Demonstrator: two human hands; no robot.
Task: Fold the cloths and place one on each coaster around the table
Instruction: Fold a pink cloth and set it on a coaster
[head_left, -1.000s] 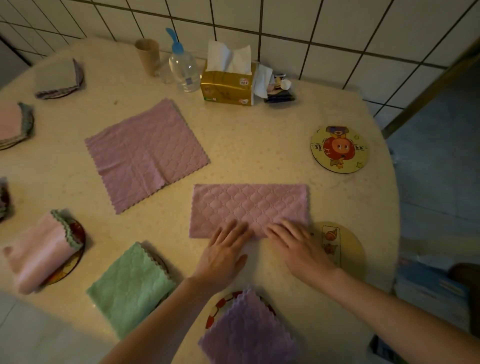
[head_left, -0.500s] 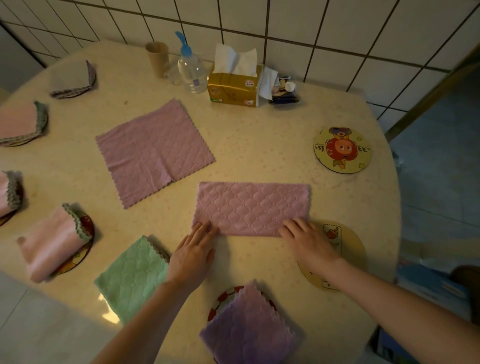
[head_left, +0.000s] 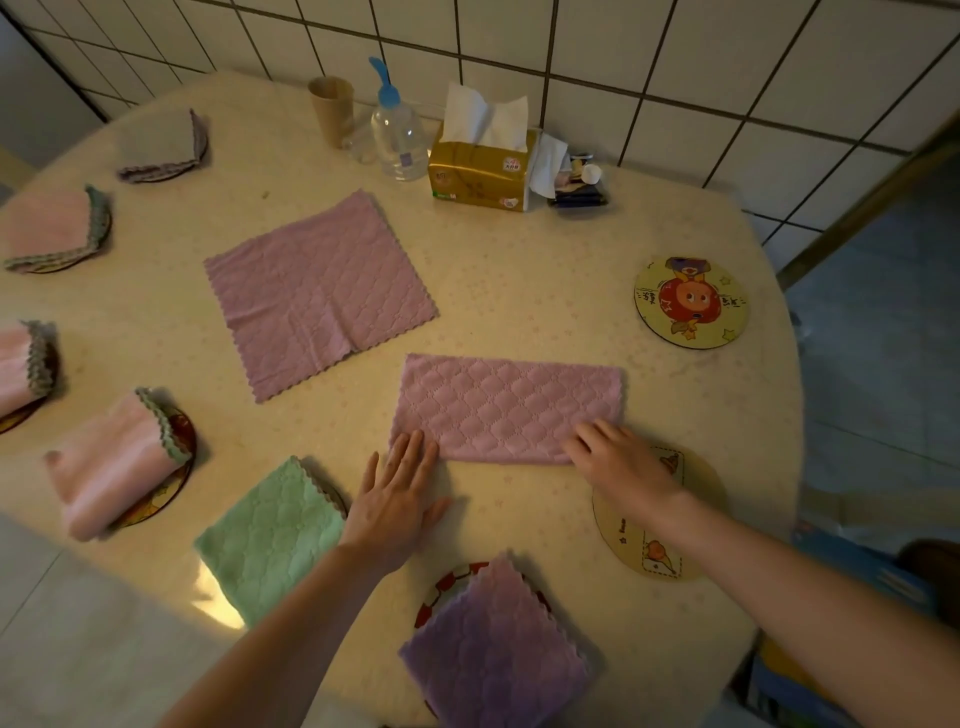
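Note:
A pink quilted cloth (head_left: 506, 408), folded in half into a long rectangle, lies flat in front of me. My left hand (head_left: 397, 493) lies flat with straight fingers on its near left corner. My right hand (head_left: 615, 460) presses its near right corner, fingers slightly bent. A second pink cloth (head_left: 319, 291) lies unfolded farther left. A bare yellow coaster (head_left: 693, 525) sits partly under my right wrist, and another bare coaster (head_left: 691, 301) with a red cartoon lies at the far right. Folded cloths rest on coasters: purple (head_left: 493, 649), green (head_left: 270, 535), pink (head_left: 114, 462).
More folded cloths sit on coasters along the left edge: pink (head_left: 15, 369), pink (head_left: 52, 228), grey (head_left: 161, 145). By the tiled wall stand a paper cup (head_left: 332, 109), a spray bottle (head_left: 397, 135), a tissue box (head_left: 480, 169) and small items (head_left: 579, 184). The table edge (head_left: 779, 415) curves at right.
Both hands have slid apart along the folded cloth's near edge, from its middle out to the two near corners. The view has shifted slightly.

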